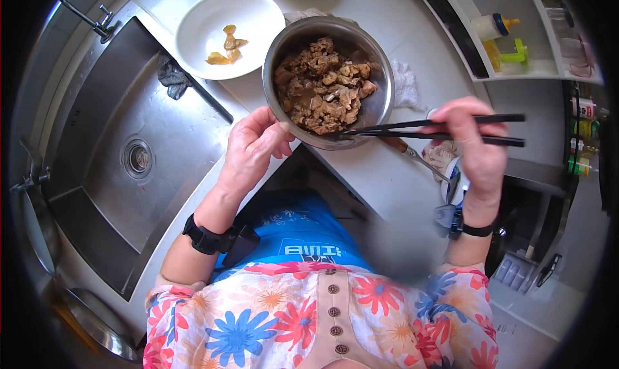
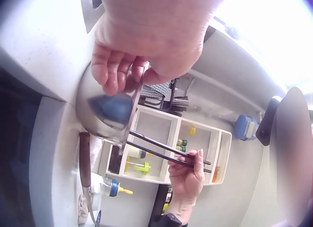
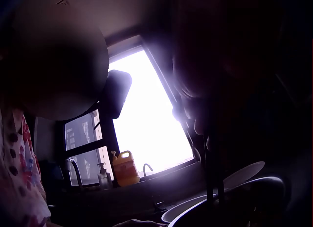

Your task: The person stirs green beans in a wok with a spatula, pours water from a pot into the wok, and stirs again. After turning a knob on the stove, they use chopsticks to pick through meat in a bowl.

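A round metal bowl full of brown cooked meat pieces stands on the white counter in the head view. My left hand pinches its near-left rim between thumb and fingers. With my right hand I grip a pair of long black chopsticks. Their tips reach into the bowl, at the near edge of the meat. From the left wrist, the bowl's shiny outer wall shows below my left fingers, and the chopsticks slant out over its rim. The right wrist view is very dark.
Beside the metal bowl is a white bowl with several yellowish slices. A steel sink lies left. A wooden-handled utensil rests right of the bowl, near a crumpled cloth. Shelves with bottles stand at the right.
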The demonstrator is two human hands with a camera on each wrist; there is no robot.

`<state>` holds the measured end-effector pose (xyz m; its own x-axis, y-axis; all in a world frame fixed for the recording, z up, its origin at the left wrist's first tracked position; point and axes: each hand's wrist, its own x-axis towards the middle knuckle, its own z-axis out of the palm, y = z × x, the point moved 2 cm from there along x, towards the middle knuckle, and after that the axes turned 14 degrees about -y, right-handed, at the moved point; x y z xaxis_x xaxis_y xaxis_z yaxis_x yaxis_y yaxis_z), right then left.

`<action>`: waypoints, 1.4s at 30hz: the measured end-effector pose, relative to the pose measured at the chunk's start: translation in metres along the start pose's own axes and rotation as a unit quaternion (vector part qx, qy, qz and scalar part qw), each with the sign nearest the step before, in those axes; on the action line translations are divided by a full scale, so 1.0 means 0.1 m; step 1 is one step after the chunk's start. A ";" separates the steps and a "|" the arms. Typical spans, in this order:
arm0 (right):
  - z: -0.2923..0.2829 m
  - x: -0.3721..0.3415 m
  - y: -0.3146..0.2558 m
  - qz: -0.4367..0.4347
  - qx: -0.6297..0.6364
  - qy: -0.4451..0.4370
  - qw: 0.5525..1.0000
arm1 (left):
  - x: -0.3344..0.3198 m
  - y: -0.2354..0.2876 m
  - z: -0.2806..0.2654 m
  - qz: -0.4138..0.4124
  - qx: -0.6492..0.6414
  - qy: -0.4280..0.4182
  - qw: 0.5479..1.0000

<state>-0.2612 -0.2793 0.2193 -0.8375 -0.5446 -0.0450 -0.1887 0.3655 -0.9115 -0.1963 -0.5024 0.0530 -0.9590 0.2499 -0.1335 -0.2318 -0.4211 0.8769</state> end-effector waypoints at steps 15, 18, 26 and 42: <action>0.07 -0.02 0.25 -0.113 -0.107 0.076 0.985 | 0.01 0.04 0.01 -0.015 0.022 -0.002 1.000; -0.16 -0.04 0.06 -0.037 -0.051 0.123 0.990 | 0.00 0.05 0.00 -0.015 0.021 0.000 1.000; -0.13 0.09 0.21 0.082 -0.038 0.068 0.994 | 0.00 0.05 0.00 -0.019 0.018 -0.007 1.000; 0.03 -0.03 0.96 0.049 0.290 0.209 0.933 | 0.01 0.04 0.00 -0.013 0.011 -0.013 1.000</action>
<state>-0.2751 -0.2447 0.1310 -0.9859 -0.1430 -0.0872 0.1069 -0.1370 -0.9848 -0.1979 -0.5036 0.0564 -0.9483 0.2829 -0.1439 -0.2519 -0.3951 0.8834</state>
